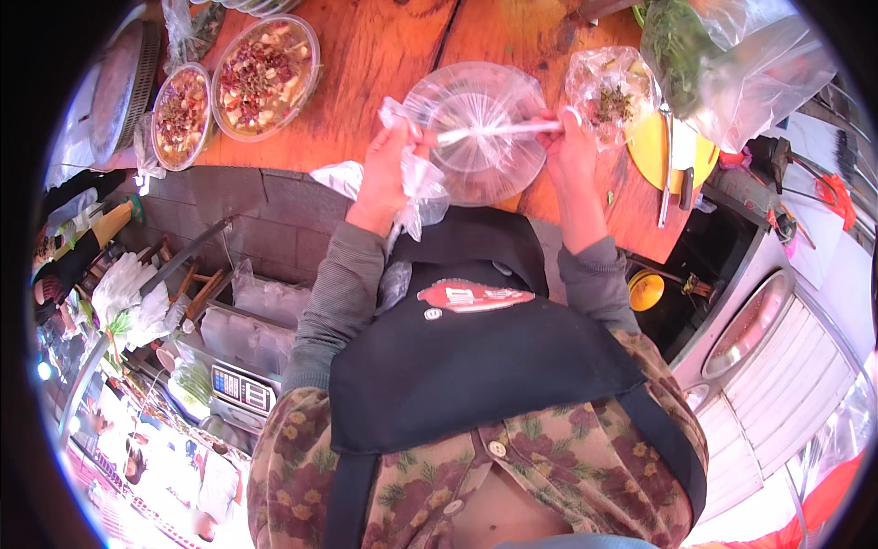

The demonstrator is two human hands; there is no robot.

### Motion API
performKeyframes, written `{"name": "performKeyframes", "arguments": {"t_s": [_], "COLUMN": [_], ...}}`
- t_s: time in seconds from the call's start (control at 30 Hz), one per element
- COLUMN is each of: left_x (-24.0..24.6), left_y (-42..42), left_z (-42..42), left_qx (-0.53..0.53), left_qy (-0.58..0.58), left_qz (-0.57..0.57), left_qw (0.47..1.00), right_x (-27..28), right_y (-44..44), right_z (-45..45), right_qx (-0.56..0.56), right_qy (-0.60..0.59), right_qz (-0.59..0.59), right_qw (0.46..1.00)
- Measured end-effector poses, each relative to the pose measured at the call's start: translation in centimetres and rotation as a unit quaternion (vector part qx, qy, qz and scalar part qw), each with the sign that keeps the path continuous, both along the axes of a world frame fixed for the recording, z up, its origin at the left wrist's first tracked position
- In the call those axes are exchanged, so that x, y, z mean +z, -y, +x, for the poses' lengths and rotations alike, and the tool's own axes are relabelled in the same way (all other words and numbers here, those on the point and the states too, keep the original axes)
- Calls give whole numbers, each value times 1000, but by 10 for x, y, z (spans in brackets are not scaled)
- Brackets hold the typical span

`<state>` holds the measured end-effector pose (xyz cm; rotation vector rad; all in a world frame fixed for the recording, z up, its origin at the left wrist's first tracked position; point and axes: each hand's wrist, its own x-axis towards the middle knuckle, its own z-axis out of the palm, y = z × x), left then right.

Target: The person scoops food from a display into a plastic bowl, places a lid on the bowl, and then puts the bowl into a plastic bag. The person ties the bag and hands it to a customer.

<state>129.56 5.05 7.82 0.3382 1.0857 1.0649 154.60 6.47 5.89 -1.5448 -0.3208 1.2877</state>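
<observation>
A round clear plastic container [480, 175] sits near the front edge of the wooden table. Across its top runs a gathered strip of clear plastic [504, 130], stretched between my hands. My left hand [391, 165] grips one end at the container's left side and also holds crumpled thin plastic, which hangs below it. At the right side, the fingers of my right hand [569, 147] pinch the other end. Further left stand a large round tub of food with red chili pieces [264, 79] and a smaller similar tub [182, 117].
Right of my hands lie an open plastic bag with dark green bits [614, 103], a yellow round board [648, 147] and a knife with a dark handle [686, 189]. A bag of greens [679, 62] stands behind. A weighing scale [243, 390] is at lower left.
</observation>
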Motion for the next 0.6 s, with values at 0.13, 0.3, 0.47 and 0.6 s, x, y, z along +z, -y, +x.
{"name": "performKeyframes", "arguments": {"t_s": [0.13, 0.3, 0.47, 0.6], "left_x": [-13, -43, -28, -8], "left_y": [-3, -12, -19, -26], "left_z": [-1, -6, -2, 11], "left_qx": [-124, -155, -88, -70], "left_qy": [-224, -369, -249, -133], "left_qz": [173, 169, 181, 201], "left_qw": [951, 900, 947, 968], "right_x": [5, -16, -3, 0], "right_y": [-9, -9, -23, -19], "right_z": [-6, 2, -8, -10], "right_qx": [-51, 21, 60, 61], "right_qy": [-350, -211, -145, -141], "right_qz": [87, -3, 20, 44], "right_qw": [931, 977, 987, 987]}}
